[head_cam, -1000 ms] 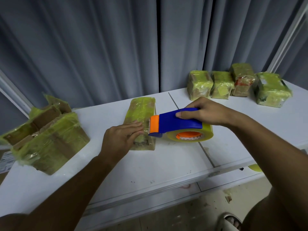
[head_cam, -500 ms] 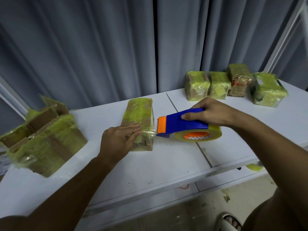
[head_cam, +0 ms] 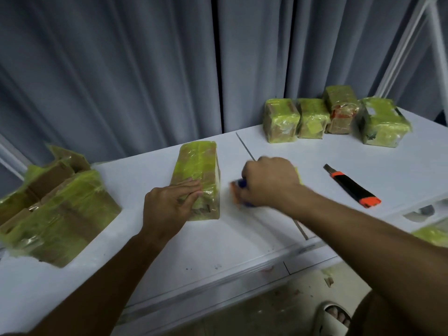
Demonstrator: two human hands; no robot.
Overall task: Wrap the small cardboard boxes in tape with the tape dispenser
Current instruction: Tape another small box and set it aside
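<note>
A long cardboard box [head_cam: 197,169] wrapped in yellowish tape lies at the middle of the white table [head_cam: 169,251]. My left hand [head_cam: 169,207] lies flat on its near end with straight fingers. Just to the right of the box, my right hand [head_cam: 269,183] grips the blue and orange tape dispenser [head_cam: 238,192]. The hand covers most of the dispenser and both are blurred. Whether a strip of tape still joins dispenser and box I cannot tell.
Several taped boxes [head_cam: 337,120] stand in a row at the back right. A larger taped carton [head_cam: 55,214] with open flaps sits at the left. A black and orange utility knife [head_cam: 352,186] lies right of my hand. Grey curtains hang behind the table.
My right hand has twisted over and dropped toward the table with the dispenser, which now hides under it. The knife has come into sight. My left hand stays on the box.
</note>
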